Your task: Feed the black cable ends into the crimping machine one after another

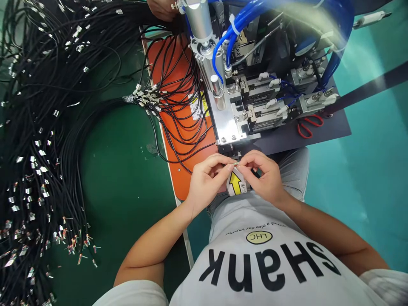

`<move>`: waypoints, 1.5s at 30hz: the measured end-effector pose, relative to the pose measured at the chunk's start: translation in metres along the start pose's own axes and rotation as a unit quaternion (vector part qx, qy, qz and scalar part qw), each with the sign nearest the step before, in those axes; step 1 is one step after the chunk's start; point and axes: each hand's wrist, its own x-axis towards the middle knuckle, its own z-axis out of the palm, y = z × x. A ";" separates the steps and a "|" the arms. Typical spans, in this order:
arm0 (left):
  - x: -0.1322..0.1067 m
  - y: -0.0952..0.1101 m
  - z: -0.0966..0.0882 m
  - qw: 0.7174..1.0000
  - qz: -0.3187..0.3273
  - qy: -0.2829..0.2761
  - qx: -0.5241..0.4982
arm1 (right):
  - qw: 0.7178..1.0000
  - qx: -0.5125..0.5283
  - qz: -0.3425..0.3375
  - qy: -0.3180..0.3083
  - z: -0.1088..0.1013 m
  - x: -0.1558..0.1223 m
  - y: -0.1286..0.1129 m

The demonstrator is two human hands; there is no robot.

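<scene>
My left hand (210, 176) and my right hand (263, 174) meet in front of my waist, both pinching with thumb and fingertips. Between them shows a tiny light-green bit that looks like a wire end (236, 164); the fingertips cover most of it. Just below the fingers is a white label with a yellow arrow (236, 182). Directly beyond my hands stands the metal machine (228, 123) with its cylinders. Black cables (181, 148) with metal connectors loop over the orange board (178, 178) on the left.
A big heap of black cables (35, 127) with metal ends spreads over the green table (121, 178). Blue air hoses (251, 17) arch above the machine. Red-handled scissors (306, 127) lie to its right. Another person's hand (162, 9) is at the top edge.
</scene>
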 end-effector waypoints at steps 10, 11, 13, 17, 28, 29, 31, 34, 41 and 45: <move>0.009 -0.002 -0.006 0.985 -0.111 -0.041 -0.129 | 0.999 -0.039 -0.023 0.002 0.002 -0.002 0.002; 0.009 -0.002 -0.006 0.984 -0.111 -0.041 -0.131 | 0.999 -0.041 -0.025 0.000 0.002 -0.002 0.001; 0.009 -0.002 -0.005 0.985 -0.104 -0.039 -0.133 | 0.999 -0.044 -0.025 -0.007 0.002 -0.002 0.000; 0.007 -0.002 0.000 0.986 -0.083 -0.024 -0.143 | 0.999 -0.046 -0.016 -0.013 0.005 -0.001 -0.001; 0.003 -0.006 0.001 0.989 -0.084 0.002 -0.121 | 0.991 0.063 0.086 -0.076 -0.010 0.013 -0.004; 0.002 -0.004 0.001 0.989 -0.093 0.002 -0.113 | 0.986 0.095 0.112 -0.085 -0.013 0.015 -0.003; 0.001 -0.001 0.001 0.989 -0.111 0.001 -0.100 | 0.972 0.151 0.151 -0.099 -0.016 0.018 -0.001; 0.001 0.001 0.001 0.990 -0.114 -0.002 -0.087 | 0.957 0.198 0.182 -0.107 -0.015 0.020 0.005; 0.003 -0.004 -0.001 0.992 -0.089 -0.012 -0.094 | 0.972 0.163 0.143 -0.095 -0.011 0.014 0.010; 0.004 0.000 -0.003 0.989 -0.113 -0.034 -0.092 | 0.988 0.102 0.077 -0.086 -0.009 0.012 0.009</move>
